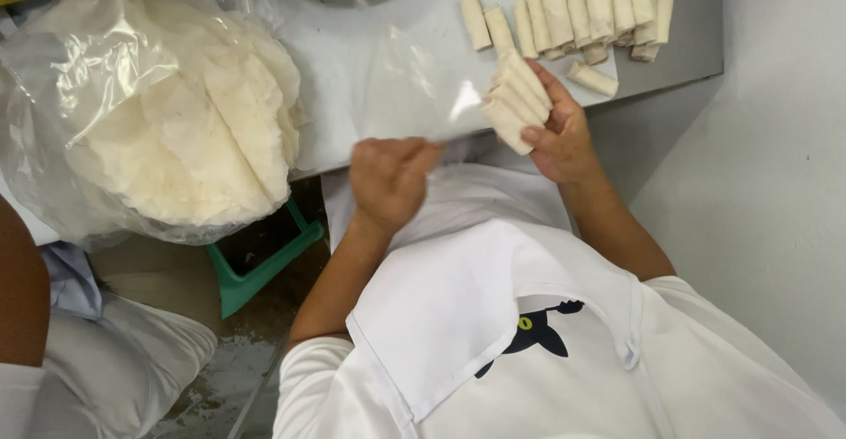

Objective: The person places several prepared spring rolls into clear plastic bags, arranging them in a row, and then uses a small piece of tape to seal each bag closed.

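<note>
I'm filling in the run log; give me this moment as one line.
right hand: holds spring rolls | left hand: grips clear plastic bag | row of rolls on table | wrappers at left

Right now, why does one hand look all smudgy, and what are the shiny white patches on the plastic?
Head view: the left hand is smeared by motion blur, while the right hand holding rolls is sharper. Head view: glare from overhead light streaks the plastic over the wrappers and the clear bag.

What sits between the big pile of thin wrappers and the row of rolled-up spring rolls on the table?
In the head view, only a clear plastic bag lies on the grey table between the wrapper stack and the row of rolls.
</note>
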